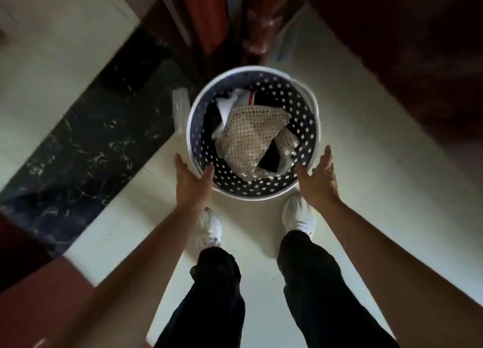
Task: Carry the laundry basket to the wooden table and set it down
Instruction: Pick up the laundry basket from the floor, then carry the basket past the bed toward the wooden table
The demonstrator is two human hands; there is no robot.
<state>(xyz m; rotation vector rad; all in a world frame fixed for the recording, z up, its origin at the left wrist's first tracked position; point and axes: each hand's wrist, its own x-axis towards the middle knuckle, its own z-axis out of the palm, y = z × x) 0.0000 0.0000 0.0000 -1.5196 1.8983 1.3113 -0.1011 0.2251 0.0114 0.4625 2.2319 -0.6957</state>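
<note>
Down on the pale floor (366,180) stands the laundry basket (253,193), a round tub with a white rim and dark perforated walls, just ahead of the person's white shoes (298,214). Inside it lies a beige open-knit garment (251,141) on top of white and dark clothes (230,104), one with a red stripe.

Both arms reach down toward it. The left hand (192,181) is spread flat against the near-left rim, thumb at the lip and fingers outside the wall; I cannot tell whether it truly grips. The right hand (320,176) is open, fingers straight, just beside the near-right rim, and contact is not clear through the blur.

Around the basket: a band of black marbled stone (78,151) runs diagonally across the floor on the left. A clear plastic item (180,107) lies just beside the basket's left wall. Beyond the far rim hang reddish-brown drapes or furniture (251,26), too blurred to name. Dark reddish-brown wood (418,60) closes in on the right, and more sits at the lower left.
</note>
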